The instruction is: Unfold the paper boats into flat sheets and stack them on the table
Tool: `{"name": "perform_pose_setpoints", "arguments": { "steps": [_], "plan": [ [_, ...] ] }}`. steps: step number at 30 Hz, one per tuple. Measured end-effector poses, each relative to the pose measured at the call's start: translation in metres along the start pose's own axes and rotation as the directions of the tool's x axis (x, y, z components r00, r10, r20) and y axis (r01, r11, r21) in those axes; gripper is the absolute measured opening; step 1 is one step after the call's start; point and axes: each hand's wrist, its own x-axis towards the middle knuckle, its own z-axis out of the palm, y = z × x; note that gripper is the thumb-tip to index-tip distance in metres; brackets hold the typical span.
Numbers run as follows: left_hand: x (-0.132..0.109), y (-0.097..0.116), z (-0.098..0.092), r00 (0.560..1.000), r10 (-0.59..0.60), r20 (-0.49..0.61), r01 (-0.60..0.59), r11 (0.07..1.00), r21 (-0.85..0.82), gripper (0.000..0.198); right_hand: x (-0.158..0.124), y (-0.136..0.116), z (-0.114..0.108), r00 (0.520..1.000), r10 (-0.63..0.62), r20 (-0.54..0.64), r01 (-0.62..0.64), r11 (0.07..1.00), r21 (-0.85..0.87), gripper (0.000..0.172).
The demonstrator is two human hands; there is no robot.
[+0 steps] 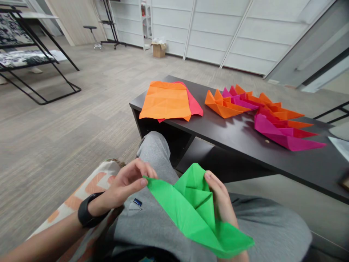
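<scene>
The person sits with a half-folded green paper (pixel 191 213) held over the lap, above grey trousers (pixel 155 153). The left hand (pixel 125 185), with a black watch (pixel 86 211) on its wrist, has its fingers (pixel 141 182) pinched together on the paper's left corner. The right hand (pixel 222 202) grips the raised middle folds, with the thumb on the front and the other fingers hidden behind the sheet, so it is clamped on the paper too. The paper's lower right flap hangs past the right wrist.

Just beyond the knee stands a dark bench (pixel 240 136), whose near edge and open shelf lie between the person and the things on top. At its left end lies a flat, creased orange sheet (pixel 166 100) over a pink sheet (pixel 195 104) that shows at the right edge. To the right, well apart from the hands, is a row of folded paper boats (pixel 272 116) in orange and magenta, overlapping one another. A patterned cushion (pixel 95 182) sits under the left forearm. Farther off on the floor are a black metal rack (pixel 40 74), a stool (pixel 92 34) and a cardboard box (pixel 159 50) by the wall.
</scene>
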Motion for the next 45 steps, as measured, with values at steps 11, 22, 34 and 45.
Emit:
{"name": "perform_pose_setpoints", "arguments": {
  "steps": [11, 22, 34, 45],
  "plan": [
    [-0.009, -0.005, 0.002, 0.989, -0.126, -0.082, 0.133, 0.987, 0.086, 0.013, -0.022, -0.004, 0.01, 0.894, 0.137, 0.426, 0.039, 0.925, -0.379, 0.068],
    [-0.004, -0.007, 0.021, 0.817, -0.33, -0.473, 0.315, 0.942, -0.112, 0.026, -0.025, -0.008, -0.001, 0.751, 0.22, 0.622, 0.17, 0.846, -0.505, 0.044],
    [-0.013, -0.011, 0.008, 0.933, -0.297, 0.202, 0.336, 0.92, -0.2, 0.093, -0.016, 0.003, 0.005, 0.928, 0.227, 0.296, -0.233, 0.972, -0.017, 0.042],
    [-0.006, -0.016, 0.022, 0.82, -0.466, -0.333, 0.352, 0.868, -0.349, 0.083, -0.011, 0.013, -0.011, 0.995, -0.092, 0.036, 0.097, 0.982, -0.164, 0.035]
  ]
}}
